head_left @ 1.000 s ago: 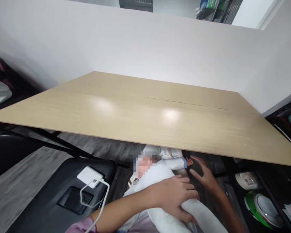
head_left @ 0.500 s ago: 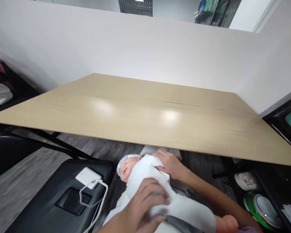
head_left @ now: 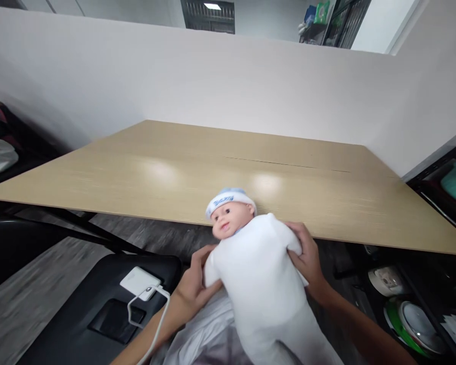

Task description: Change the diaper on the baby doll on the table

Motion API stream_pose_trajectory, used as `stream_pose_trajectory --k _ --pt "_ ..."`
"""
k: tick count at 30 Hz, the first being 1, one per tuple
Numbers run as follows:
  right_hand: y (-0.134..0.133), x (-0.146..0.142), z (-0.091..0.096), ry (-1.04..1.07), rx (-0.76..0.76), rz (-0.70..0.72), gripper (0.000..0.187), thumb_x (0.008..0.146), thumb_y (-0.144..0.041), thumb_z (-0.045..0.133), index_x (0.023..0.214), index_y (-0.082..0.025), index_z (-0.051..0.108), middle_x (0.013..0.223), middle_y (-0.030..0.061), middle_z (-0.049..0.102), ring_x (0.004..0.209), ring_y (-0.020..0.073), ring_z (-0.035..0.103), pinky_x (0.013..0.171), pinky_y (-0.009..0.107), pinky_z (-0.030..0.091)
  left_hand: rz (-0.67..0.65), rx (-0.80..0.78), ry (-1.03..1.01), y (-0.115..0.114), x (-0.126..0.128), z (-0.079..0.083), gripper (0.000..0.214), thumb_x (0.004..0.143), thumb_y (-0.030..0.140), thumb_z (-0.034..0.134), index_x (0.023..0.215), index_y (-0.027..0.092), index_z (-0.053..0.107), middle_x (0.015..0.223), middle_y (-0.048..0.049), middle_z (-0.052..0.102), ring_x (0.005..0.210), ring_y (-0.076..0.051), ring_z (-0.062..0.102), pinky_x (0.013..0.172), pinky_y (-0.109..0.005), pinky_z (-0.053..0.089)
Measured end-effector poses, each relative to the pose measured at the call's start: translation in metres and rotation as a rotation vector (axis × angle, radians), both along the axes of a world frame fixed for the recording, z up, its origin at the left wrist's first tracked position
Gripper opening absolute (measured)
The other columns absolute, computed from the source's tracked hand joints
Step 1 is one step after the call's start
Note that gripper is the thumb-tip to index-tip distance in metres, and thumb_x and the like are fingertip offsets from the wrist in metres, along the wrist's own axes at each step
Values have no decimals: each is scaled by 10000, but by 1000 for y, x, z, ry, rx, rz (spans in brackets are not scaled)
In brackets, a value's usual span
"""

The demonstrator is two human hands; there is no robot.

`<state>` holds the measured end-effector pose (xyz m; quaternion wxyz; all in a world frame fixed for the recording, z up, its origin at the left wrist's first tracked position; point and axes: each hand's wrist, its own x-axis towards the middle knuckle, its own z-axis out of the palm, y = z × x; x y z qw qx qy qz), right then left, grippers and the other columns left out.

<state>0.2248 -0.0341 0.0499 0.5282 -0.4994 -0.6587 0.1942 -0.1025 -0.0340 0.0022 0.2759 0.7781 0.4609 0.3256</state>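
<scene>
A baby doll [head_left: 264, 276] in a white sleeved suit and a white-and-blue cap is held up over the lap, face toward me. Its head is in front of the table's near edge, tilted slightly to the left. My left hand [head_left: 197, 284] is closed around the doll's arm on the left side, thumb in front. On the other side, my right hand [head_left: 307, 258] grips the other sleeved arm, fingers behind it. The doll's feet are out of view at the bottom.
A wide wooden table [head_left: 167, 147] stands ahead against a white wall. On the left, a black chair seat [head_left: 79, 299] carries a white power bank [head_left: 139, 281], a dark phone [head_left: 117, 320] and a white cable [head_left: 161, 314]. Dark shelves at right hold a white roll [head_left: 386, 280].
The doll was lying across the lap; it has been raised upright in front of the table. Both hands have shifted to its arms, the left one moving from its body.
</scene>
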Motion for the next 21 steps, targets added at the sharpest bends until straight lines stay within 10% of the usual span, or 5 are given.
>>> stream_pose_trajectory --k 8,21 --pt "53 78 15 -481 -152 -160 320 972 -326 558 1268 -245 650 1205 122 720 1116 347 677 930 455 551 -140 -23 138 105 43 68 648 1015 575 600 1530 228 416 1446 -146 688 1204 -350 726 1018 -454 564" --pt "51 128 -17 -574 -257 -177 344 1051 -480 579 1337 -291 593 1285 90 697 1181 335 658 972 470 548 -102 172 363 165 41 43 690 1007 677 601 1508 210 521 1345 -139 733 1169 -362 702 995 -459 544"
